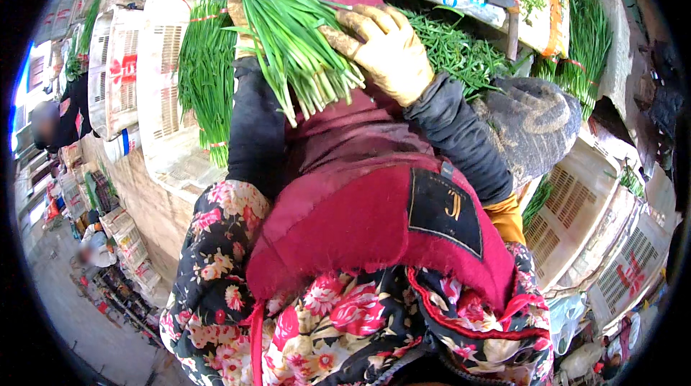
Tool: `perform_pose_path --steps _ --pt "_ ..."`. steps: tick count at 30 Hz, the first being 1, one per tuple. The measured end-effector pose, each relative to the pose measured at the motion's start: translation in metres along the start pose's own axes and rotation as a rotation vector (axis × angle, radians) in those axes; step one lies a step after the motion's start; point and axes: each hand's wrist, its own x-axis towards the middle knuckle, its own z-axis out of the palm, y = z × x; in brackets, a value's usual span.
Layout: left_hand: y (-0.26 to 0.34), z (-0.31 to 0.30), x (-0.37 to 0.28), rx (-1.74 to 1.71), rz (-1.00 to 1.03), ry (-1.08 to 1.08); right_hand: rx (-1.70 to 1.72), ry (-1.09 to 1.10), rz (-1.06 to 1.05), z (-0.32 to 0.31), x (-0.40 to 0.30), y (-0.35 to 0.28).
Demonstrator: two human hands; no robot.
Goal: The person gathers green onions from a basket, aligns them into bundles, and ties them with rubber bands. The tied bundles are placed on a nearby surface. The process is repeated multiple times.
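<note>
A loose bunch of long green leafy stalks, like garlic chives, fans out over the lap, its pale cut ends toward me. My left hand, in a soiled yellowish glove, is closed round the bunch at the top. My right hand, in a similar glove, rests at the right side of the stalks with its fingers spread; whether it pinches any stalk cannot be told. A dark red apron covers the lap. Banded bundles of the same greens stand in a white plastic crate at the left.
Loose green leaves lie beyond the right hand, beside a white sack-covered surface with more greens. Another banded bundle is at the upper right. Plastic crates stand at the right. Other people are at the far left.
</note>
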Motion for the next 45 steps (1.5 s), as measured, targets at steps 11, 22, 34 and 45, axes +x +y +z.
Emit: perform_pose_path --steps 11,22,34,45 --pt "-0.004 0.001 0.000 0.139 0.197 0.138 0.444 0.107 -0.016 -0.014 -0.005 0.014" --pt "0.022 -0.002 -0.007 0.210 0.010 0.249 0.126 -1.105 0.578 -0.086 -0.078 0.031" --pt "0.001 0.017 0.003 0.524 0.198 0.383 0.414 0.163 0.234 -0.016 0.012 -0.005" --pt "-0.014 0.023 0.022 0.561 0.362 0.713 1.260 0.015 1.007 -0.037 -0.027 -0.007"
